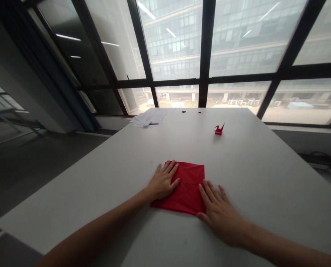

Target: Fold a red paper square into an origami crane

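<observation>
A creased square of red paper (pixel 188 187) lies flat on the white table (pixel 251 174) in front of me. My left hand (pixel 163 182) rests flat on the sheet's left side, fingers stretched out and slightly spread. My right hand (pixel 221 216) lies flat at the sheet's lower right corner, fingertips on the paper, palm on the table. Neither hand holds anything. A small folded red paper crane (pixel 219 129) stands farther back on the table, well beyond both hands.
A loose stack of white papers (pixel 150 118) lies at the table's far left edge. Two small dark spots (pixel 183 111) sit near the far edge. Large windows with dark frames (pixel 204 55) rise behind the table. Dark floor lies to the left.
</observation>
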The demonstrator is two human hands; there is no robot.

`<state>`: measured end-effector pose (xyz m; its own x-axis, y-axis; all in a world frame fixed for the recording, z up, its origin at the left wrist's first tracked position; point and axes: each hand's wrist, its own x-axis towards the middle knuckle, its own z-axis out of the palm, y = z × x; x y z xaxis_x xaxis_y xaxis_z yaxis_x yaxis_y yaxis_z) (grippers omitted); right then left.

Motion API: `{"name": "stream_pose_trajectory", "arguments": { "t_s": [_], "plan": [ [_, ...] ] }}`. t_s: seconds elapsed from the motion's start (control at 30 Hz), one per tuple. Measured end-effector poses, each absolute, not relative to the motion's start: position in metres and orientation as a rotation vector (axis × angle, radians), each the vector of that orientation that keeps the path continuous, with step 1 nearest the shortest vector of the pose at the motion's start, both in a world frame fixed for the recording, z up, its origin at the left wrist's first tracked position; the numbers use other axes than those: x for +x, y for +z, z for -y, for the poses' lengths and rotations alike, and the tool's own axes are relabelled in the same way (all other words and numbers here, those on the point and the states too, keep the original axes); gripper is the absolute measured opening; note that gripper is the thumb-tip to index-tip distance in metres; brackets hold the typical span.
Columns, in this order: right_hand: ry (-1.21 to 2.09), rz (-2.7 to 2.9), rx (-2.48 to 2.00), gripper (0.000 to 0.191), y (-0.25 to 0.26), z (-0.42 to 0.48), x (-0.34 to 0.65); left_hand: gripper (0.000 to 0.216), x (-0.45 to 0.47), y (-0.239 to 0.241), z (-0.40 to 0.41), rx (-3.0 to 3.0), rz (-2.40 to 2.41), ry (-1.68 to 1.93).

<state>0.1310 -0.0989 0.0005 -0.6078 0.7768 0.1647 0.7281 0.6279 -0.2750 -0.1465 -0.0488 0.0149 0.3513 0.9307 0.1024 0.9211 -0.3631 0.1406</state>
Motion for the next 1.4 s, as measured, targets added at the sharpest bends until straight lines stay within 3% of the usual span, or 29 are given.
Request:
{"name": "stream_pose_trajectory", "arguments": {
  "t_s": [0.2,0.43,0.6,0.77,0.9,1.07,1.4],
  "plan": [
    [0.209,2.405,-1.387,0.061,0.032,0.042,0.095,0.069,-0.141,0.014,0.049,2.536,-1.748,0.256],
    [0.213,2.529,-1.300,0.071,0.004,0.039,0.067,0.072,-0.169,0.018,0.043,2.533,-1.698,0.196],
    [0.207,2.528,-1.316,0.072,0.002,0.040,0.071,0.070,-0.180,0.030,0.040,2.299,-2.033,0.230],
    [0.218,2.536,-1.312,0.071,0.004,0.040,0.069,0.074,-0.144,0.029,0.084,2.649,-1.473,0.178],
    [0.253,2.536,-1.315,0.072,0.006,0.040,0.071,0.072,-0.164,0.026,0.113,2.562,-1.556,0.011],
    [0.361,2.520,-1.266,0.072,0.012,0.040,0.071,0.059,-0.209,0.019,0.126,2.389,-1.903,0.207],
    [0.519,2.592,-1.023,0.067,0.018,0.042,0.073,0.052,-0.209,0.012,0.129,2.452,-1.829,0.315]
  ]
}}
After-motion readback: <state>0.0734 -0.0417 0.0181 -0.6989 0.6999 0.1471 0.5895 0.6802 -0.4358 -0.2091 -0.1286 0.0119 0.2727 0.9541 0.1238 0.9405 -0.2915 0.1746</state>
